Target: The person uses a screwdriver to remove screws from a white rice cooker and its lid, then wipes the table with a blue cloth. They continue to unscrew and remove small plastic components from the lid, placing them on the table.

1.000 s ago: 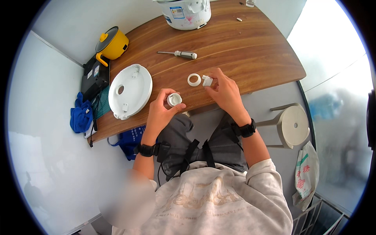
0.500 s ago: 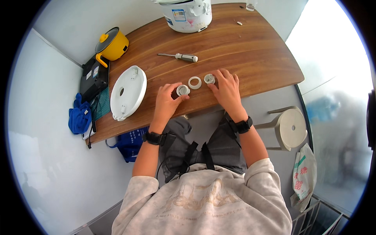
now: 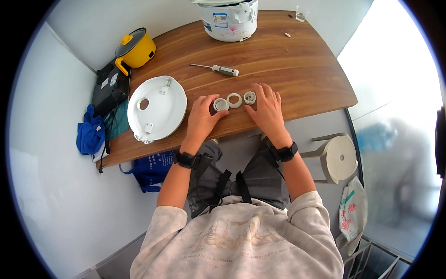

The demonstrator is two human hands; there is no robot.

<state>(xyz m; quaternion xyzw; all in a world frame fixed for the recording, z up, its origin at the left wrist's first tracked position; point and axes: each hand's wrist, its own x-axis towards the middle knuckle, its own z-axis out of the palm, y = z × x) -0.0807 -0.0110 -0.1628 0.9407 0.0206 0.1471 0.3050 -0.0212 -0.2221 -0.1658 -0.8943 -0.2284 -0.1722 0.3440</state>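
Note:
Near the table's front edge, three small white round plastic parts stand in a row. My left hand (image 3: pixel 200 118) has its thumb and fingers closed around the left one, a short cup-like white plastic socket (image 3: pixel 221 105). In the middle, a flat white ring (image 3: pixel 234 100) lies against or very close to it, touched by neither hand as far as I can see. My right hand (image 3: pixel 269 112) pinches the right-hand part, a small white round cap (image 3: pixel 250 97) with some detail inside, between thumb and index finger.
A large white round cover (image 3: pixel 158 109) with a hole lies left of my hands. Beyond them is a screwdriver (image 3: pixel 226 70). A yellow pot (image 3: pixel 139 52), a black case (image 3: pixel 111 88), a white rice cooker (image 3: pixel 232 22) and a glass (image 3: pixel 300 16) stand farther off. A stool (image 3: pixel 338 158) is at right.
The three white parts now sit closer together in a straighter row, with both hands still on the outer two. The whole view has shifted slightly, and the white cover appears turned more face-on.

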